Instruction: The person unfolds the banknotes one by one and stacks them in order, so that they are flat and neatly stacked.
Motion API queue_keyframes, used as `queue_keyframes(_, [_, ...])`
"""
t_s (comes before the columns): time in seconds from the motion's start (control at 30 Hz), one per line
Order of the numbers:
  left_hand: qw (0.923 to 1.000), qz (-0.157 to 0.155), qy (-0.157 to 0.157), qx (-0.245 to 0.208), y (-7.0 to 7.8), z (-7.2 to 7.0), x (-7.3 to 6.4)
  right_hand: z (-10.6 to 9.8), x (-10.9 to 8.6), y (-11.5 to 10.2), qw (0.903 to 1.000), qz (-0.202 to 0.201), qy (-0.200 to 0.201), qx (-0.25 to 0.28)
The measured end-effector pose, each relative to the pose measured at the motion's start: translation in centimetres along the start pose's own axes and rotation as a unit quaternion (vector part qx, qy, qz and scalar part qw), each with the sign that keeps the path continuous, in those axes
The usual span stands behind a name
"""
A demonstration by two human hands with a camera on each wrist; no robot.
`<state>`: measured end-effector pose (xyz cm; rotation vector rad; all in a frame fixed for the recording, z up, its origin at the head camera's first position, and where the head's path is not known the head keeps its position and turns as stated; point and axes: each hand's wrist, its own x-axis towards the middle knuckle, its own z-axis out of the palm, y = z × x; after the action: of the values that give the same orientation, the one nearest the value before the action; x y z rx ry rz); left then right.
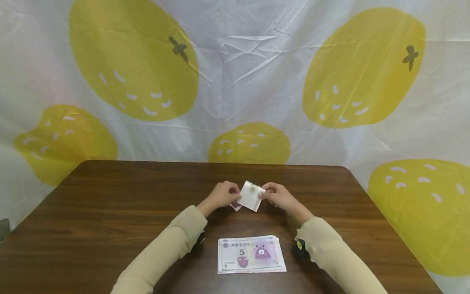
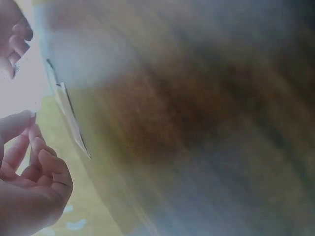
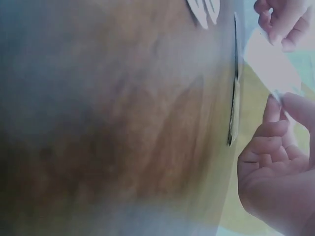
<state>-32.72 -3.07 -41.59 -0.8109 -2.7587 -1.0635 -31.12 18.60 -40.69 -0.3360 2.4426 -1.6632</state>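
Over the table my two hands hold a small, whitish folded piece of paper [image 1: 251, 197], printed along its edges like a play banknote. My left hand [image 1: 221, 194] pinches its left corner between thumb and fingers; in the left wrist view that hand [image 2: 37, 172] has its other fingers curled. At the opposite side my right hand [image 1: 280, 197] pinches the edge, and the right wrist view shows the paper [image 3: 270, 64] stretched between both hands. Partly hidden below it is a purplish folded note [image 1: 236, 206]. On the table in the left wrist view, folded paper [image 2: 71, 120] appears edge-on.
A stack of purple-and-white play banknotes [image 1: 253, 255] marked 5 lies nearer the body, between the forearms. The brown wooden table [image 1: 110, 212] reaches back to a white cloth [image 1: 249, 81] printed with yellow fruit.
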Motion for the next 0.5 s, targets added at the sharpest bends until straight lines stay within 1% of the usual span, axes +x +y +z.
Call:
queue_keyframes(0.03, [0.9999, 0.005, 0.006, -0.015, 0.2, -0.2, -0.2, 0.0, -0.1, -0.1, 0.9999, 0.001, 0.001, 0.010])
queue_keyframes(0.07, [0.9995, 0.000, 0.012, -0.027, 0.6, -0.5, -0.4, -0.1, -0.2, -0.2, 0.9998, 0.000, 0.003, 0.020])
queue_keyframes(0.1, [0.9989, -0.028, 0.009, -0.036, 1.9, -1.2, -0.9, -0.1, -0.3, -0.3, 0.9996, -0.002, 0.005, 0.027])
queue_keyframes(0.17, [0.9966, -0.043, 0.023, -0.066, 2.4, -1.5, -1.3, 0.0, -0.5, -0.6, 0.9993, -0.002, 0.010, 0.036])
queue_keyframes(0.2, [0.9950, -0.047, 0.031, -0.083, 2.5, -1.5, -1.4, 0.0, -0.7, -0.8, 0.9991, -0.001, 0.014, 0.040])
queue_keyframes(0.23, [0.9923, -0.057, 0.037, -0.103, 2.5, -1.5, -1.4, 0.1, -0.8, -1.0, 0.9989, 0.000, 0.017, 0.044])
queue_keyframes(0.3, [0.9843, -0.069, 0.050, -0.154, 2.5, -1.3, -1.5, 0.2, -1.0, -1.4, 0.9983, 0.001, 0.022, 0.053])
queue_keyframes(0.37, [0.9740, -0.081, 0.066, -0.201, 2.6, -1.1, -1.6, 0.3, -1.3, -1.8, 0.9976, -0.002, 0.025, 0.064])
queue_keyframes(0.43, [0.9610, -0.093, 0.081, -0.248, 2.7, -0.9, -1.6, 0.3, -1.5, -2.0, 0.9968, -0.004, 0.027, 0.075])
queue_keyframes(0.5, [0.9487, -0.106, 0.091, -0.284, 2.9, -0.8, -1.7, 0.4, -1.7, -2.1, 0.9958, -0.008, 0.029, 0.086])
